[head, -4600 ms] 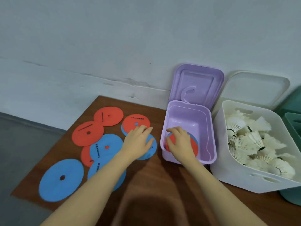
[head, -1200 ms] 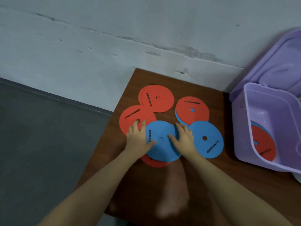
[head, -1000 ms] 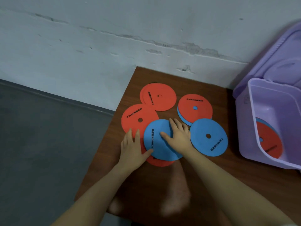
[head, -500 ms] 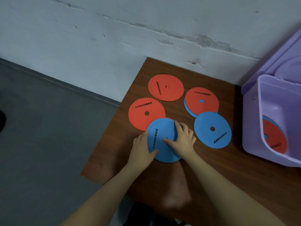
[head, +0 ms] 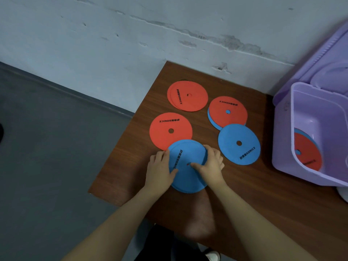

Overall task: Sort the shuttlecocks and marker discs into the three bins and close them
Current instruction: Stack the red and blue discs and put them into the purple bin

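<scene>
Head view. Wooden counter set against a pale wall, seen from above. Near centre: stack of blue discs, held from both sides. Left hand on the stack's left rim, thumb lying on the top face, fingers curled at the edge. Right hand on the right rim, thumb pressed near the centre hole, fingers wrapped over the far-right edge. Both hands thus grasping the stack, neither released nor clenched empty. A trace of red visible through the centre hole, so probably a red disc beneath. Just beyond and touching, partly overlapped by the stack: one red disc. Farther off: a pair of red discs, slightly offset. To the right of these: a red disc on a blue one. Near right: single blue disc, flat, apart from the hands. Far right: open purple bin, lid tipped back against the wall, red and blue discs leaning inside.

Handling, as judged: thin, light, probably flexible; flat on the counter, hence hard to lift from above. Best gathered at opposite rims, squared together, then tilted up or slid to the counter edge for a pinch grip. Slippage between stacked faces likely if gripped loosely.
</scene>
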Motion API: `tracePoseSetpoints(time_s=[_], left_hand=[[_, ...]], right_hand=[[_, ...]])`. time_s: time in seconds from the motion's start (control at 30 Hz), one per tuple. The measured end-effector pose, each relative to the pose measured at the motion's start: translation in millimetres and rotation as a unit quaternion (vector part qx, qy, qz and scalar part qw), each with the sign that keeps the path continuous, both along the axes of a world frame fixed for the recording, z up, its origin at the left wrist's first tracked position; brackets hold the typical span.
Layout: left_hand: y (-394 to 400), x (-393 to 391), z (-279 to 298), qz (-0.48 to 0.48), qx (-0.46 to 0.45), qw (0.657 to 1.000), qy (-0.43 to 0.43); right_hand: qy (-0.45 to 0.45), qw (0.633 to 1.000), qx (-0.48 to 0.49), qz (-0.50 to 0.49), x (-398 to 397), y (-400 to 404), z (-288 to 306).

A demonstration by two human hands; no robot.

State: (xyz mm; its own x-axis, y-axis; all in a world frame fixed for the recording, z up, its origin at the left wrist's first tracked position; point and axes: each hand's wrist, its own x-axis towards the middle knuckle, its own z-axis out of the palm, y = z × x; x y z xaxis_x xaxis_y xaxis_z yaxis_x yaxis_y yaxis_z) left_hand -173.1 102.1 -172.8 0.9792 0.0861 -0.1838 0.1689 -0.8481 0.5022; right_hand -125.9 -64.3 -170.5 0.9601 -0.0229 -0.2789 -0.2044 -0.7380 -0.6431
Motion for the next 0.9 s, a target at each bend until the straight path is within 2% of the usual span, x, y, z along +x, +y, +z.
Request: tracePoseSetpoints(time_s=[0.2, 0.37, 0.57, 0.73, 0.9], left_hand=[[9, 14, 6, -0.02, -0.016, 0.999, 0.02], [26, 39, 9, -0.021, 0.049, 0.998, -0.021], [38, 94, 6, -0.043, 0.069, 0.995, 0.05], [39, 118, -5, -0.032, 0.082, 0.995, 0.043], [50, 125, -9, 0.018, 0.066, 0.997, 0.038]], right_hand=[[-0.018, 0.997, 0.069, -0.038, 4, 0, 5], [-0.036, 0.998, 0.049, -0.034, 8, -2, 3], [-0.043, 0.997, 0.054, -0.032, 23, 1, 0], [-0.062, 0.998, -0.005, 0.003, 36, 2, 1], [-0.066, 0.994, -0.082, 0.04, 49, 17, 0]])
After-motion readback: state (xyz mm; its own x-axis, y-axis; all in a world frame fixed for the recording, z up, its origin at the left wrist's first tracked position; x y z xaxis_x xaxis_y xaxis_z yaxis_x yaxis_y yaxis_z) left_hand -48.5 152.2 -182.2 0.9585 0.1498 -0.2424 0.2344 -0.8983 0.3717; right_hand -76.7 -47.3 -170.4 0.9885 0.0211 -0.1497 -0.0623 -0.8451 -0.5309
